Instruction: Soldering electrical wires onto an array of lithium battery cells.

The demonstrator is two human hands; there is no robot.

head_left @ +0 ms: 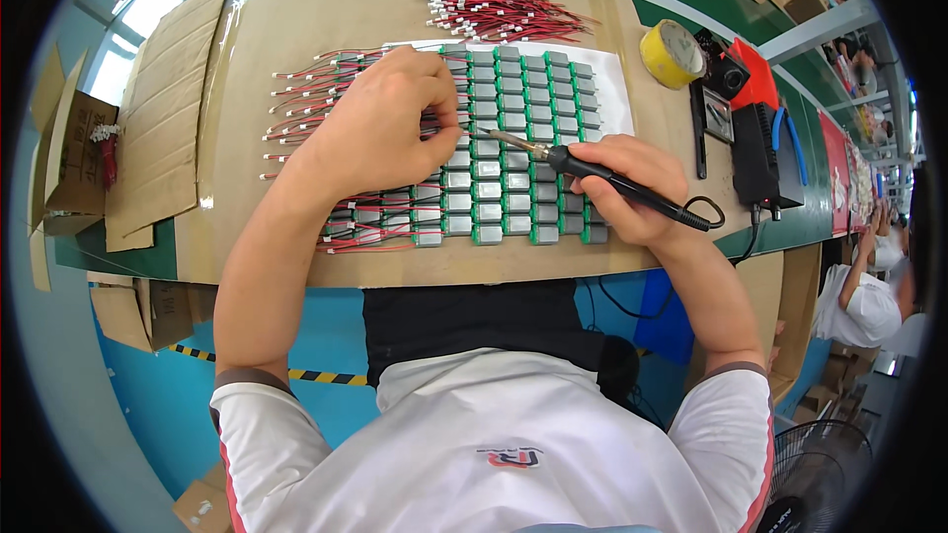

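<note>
Small silver-grey motors (486, 190) with green ends stand in tight rows on a white sheet (614, 89). Thin red and black wires (367, 205) with white plugs run out from the left part of the rows. My left hand (390, 114) is over these wires, thumb and fingertips pinched on a thin wire by the motors; the fingers hide most of it. A black-handled soldering iron (592, 170) is gripped in my right hand (637, 183). Its metal tip points left and meets the rows close to my left fingertips; whether it touches a motor is too small to tell.
A bundle of red and black wires (494, 0) lies at the far side of the cardboard-covered table (247, 138). Yellow tape (673, 54), a black soldering station (755, 153) and blue-handled tweezers or pliers (793, 143) are at right. Cardboard boxes (74, 153) stand left.
</note>
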